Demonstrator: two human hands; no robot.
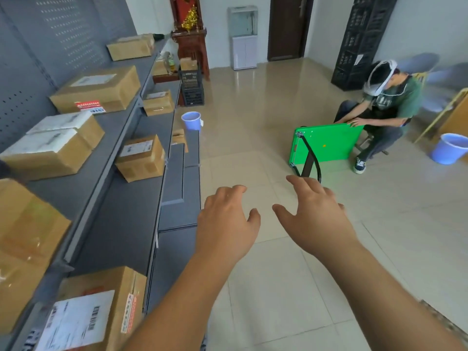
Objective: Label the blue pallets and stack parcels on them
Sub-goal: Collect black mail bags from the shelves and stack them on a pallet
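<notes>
My left hand (225, 221) and my right hand (314, 211) reach out over the tiled floor, palms down, fingers relaxed and holding nothing. Several cardboard parcels lie on the grey shelves (131, 211) to my left: a large one with a red sticker (98, 88), a small one with a white label (141, 158) on a lower shelf, and one with a barcode label (96, 310) close to me. No blue pallet shows in this view.
A seated person (382, 110) at the right holds a green folding cart (329, 143) on its edge. Blue buckets stand by the shelf end (191, 120) and at the far right (449, 148). Black crates (192, 87) and a dark door (287, 26) are at the back.
</notes>
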